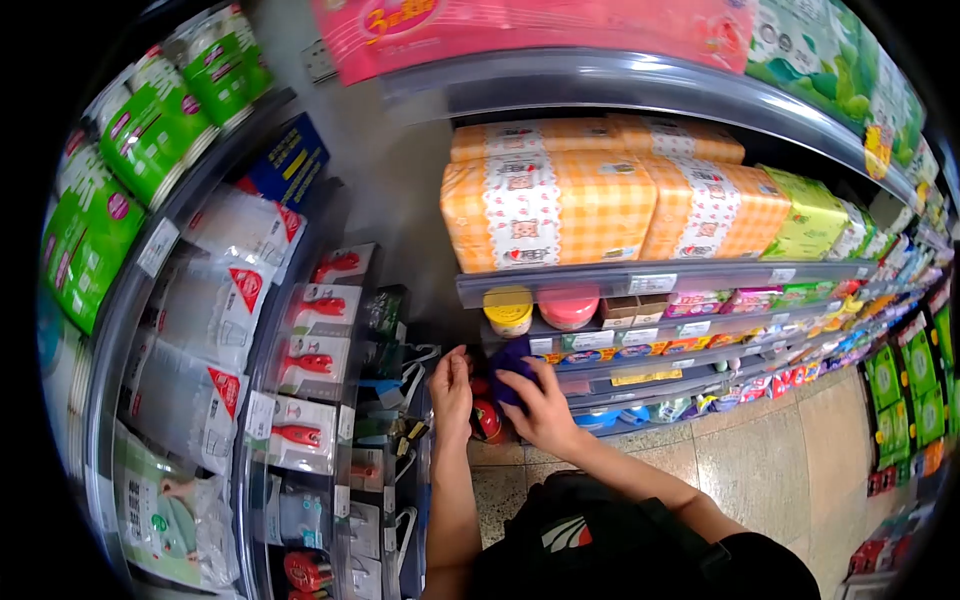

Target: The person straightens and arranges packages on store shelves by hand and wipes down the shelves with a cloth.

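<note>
Jutting from the left rack point(246, 470), white hooks point(428, 353) could catch the left hand point(454, 386) if it swings outward; its fingers sit together, grip unclear. Just right, the purple cloth point(508, 360) is clamped in the fingers of the right hand point(537, 397), beside a red object point(487, 421). A careless upward jerk could knock the yellow tub point(508, 313) off its shelf edge point(668, 333); room to move lies over the tiled floor point(650, 463), farther right.

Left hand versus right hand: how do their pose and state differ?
The right hand has fingers spread on a purple cloth; the left hand is left of it, fingers closer together. The left forearm runs nearly upright in the picture, while the right forearm slants in from lower right. Both hands are bare.
</note>
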